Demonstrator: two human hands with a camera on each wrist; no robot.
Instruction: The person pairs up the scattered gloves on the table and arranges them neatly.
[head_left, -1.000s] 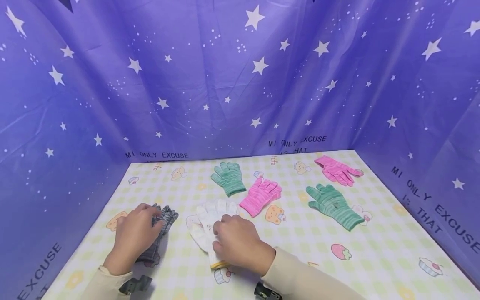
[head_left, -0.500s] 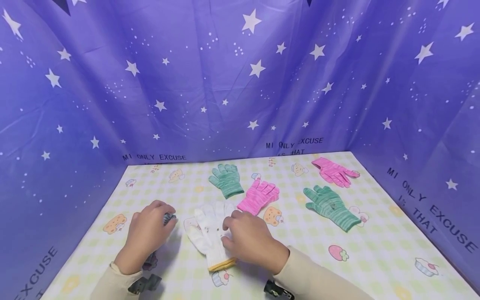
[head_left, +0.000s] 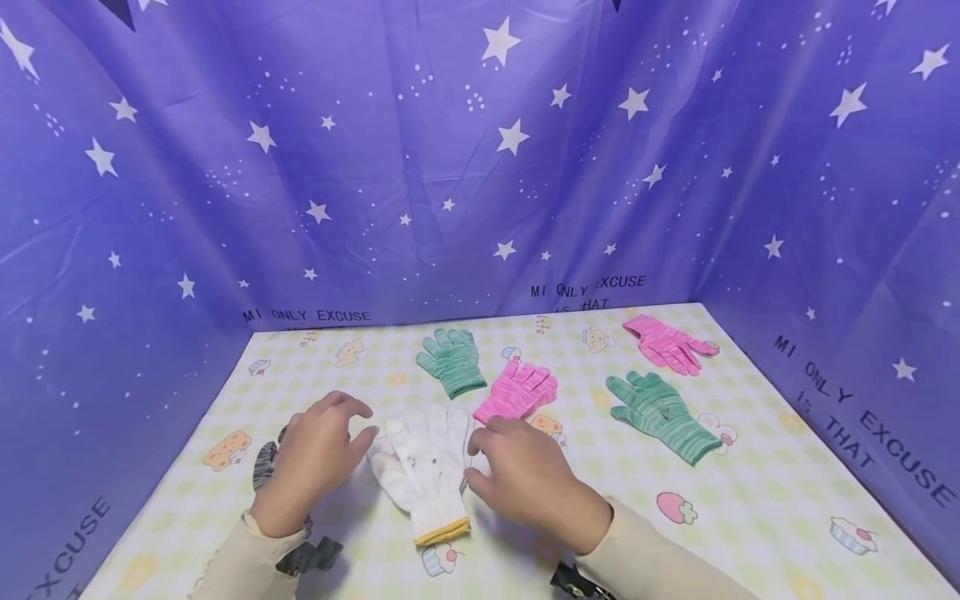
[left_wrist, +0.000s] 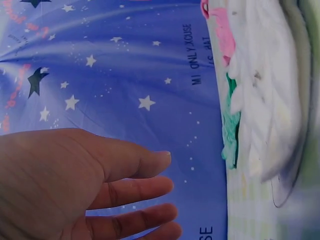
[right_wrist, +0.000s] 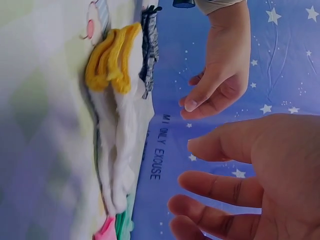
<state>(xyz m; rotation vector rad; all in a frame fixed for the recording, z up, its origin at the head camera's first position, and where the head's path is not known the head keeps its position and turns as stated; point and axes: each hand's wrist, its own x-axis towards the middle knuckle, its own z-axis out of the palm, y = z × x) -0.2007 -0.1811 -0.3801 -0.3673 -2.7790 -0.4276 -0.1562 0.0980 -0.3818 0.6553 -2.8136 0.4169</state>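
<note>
White knit gloves (head_left: 427,467) with yellow cuffs lie flat between the two hands, one on another; the layered cuffs (right_wrist: 112,57) show in the right wrist view. My left hand (head_left: 318,454) hovers left of them, thumb and fingers apart, holding nothing. On the right, my right hand (head_left: 528,475) is held near the white gloves' edge, its fingers loosely bent around nothing. Dark grey mottled gloves (head_left: 264,467) lie under and behind my left hand and wrist, largely hidden in the head view. In the right wrist view, the grey gloves (right_wrist: 149,47) appear beyond the white cuffs.
A green glove (head_left: 452,362) and a pink glove (head_left: 517,390) lie behind the white ones. Farther right are another green glove (head_left: 663,417) and another pink glove (head_left: 670,343). The checked tablecloth (head_left: 750,517) meets a purple star-printed curtain (head_left: 420,167) at the back and sides.
My left hand has moved right from over the grey gloves toward the white ones. My right hand has drawn back rightward off the white gloves, uncovering more of them.
</note>
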